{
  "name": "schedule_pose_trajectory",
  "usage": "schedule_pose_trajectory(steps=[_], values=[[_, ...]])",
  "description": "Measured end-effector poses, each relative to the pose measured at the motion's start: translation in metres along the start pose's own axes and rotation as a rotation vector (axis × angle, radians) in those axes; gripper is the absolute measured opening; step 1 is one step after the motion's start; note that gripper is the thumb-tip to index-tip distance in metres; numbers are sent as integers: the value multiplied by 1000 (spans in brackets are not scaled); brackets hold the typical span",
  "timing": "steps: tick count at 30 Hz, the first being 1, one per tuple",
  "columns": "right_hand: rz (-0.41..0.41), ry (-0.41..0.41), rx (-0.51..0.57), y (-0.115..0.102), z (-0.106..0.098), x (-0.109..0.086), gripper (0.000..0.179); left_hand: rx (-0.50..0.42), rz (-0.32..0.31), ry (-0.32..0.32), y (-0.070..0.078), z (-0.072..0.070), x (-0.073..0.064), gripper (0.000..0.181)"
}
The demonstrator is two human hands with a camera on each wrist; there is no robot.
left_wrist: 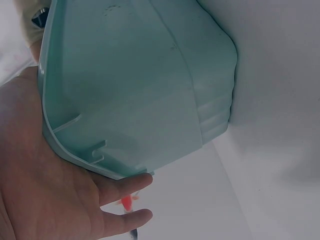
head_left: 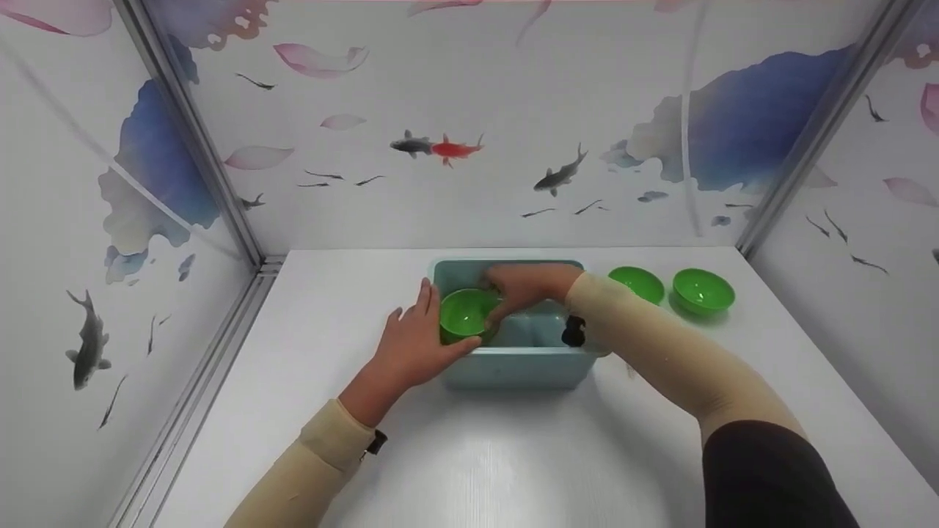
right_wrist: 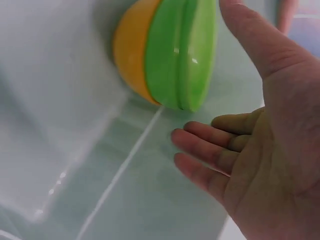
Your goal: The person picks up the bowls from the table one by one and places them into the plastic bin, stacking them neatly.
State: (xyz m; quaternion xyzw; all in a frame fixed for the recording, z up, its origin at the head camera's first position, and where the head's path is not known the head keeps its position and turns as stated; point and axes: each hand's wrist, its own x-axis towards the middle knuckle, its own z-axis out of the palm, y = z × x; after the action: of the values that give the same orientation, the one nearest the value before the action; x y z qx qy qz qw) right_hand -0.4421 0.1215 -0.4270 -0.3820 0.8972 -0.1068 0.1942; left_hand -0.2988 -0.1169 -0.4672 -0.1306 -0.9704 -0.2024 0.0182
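A pale blue-green plastic bin [head_left: 517, 370] stands on the white table, with a green bowl [head_left: 462, 315] in its left end. The right wrist view shows nested bowls there, an orange bowl [right_wrist: 131, 50] beneath green ones [right_wrist: 165, 55]. My right hand [head_left: 524, 284] reaches into the bin beside the stack. Its fingers are spread and relaxed, with thumb and fingertips close to the green rim and nothing gripped. At the bin's left front corner, my left hand [head_left: 414, 345] rests against the rim [left_wrist: 44, 100], fingers extended along the outside and thumb lying over the front edge.
Two more green bowls [head_left: 703, 292] sit on the table right of the bin, one partly behind my right forearm. White panels with painted fish [head_left: 455, 149] enclose the table at the back and sides. Metal frame posts [head_left: 198, 132] stand at the corners.
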Motion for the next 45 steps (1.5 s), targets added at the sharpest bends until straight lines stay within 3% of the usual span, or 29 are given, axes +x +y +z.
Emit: schedule_pose_trajectory(steps=[6, 10, 18, 24, 33, 39, 45], values=[[12, 45, 20, -3, -26, -23, 94, -14, 0, 7, -1, 0, 1, 129], [-39, 124, 61, 0, -42, -44, 90, -19, -4, 5, -1, 0, 0, 129], [-131, 322, 140, 14, -46, -93, 70, -18, -13, 0, 0, 0, 0, 131], [-106, 479, 181, 30, -30, -131, 59, -24, 0, 17, 0, -1, -1, 129], [16, 706, 261, 68, 20, -176, 45, -25, 3, 19, -1, 1, 0, 129], [61, 805, 297, 90, 46, -201, 41, -7, 3, 31, -1, 0, 1, 129], [136, 851, 276, 111, 71, -219, 41, -4, -2, 21, 0, 1, 0, 130]])
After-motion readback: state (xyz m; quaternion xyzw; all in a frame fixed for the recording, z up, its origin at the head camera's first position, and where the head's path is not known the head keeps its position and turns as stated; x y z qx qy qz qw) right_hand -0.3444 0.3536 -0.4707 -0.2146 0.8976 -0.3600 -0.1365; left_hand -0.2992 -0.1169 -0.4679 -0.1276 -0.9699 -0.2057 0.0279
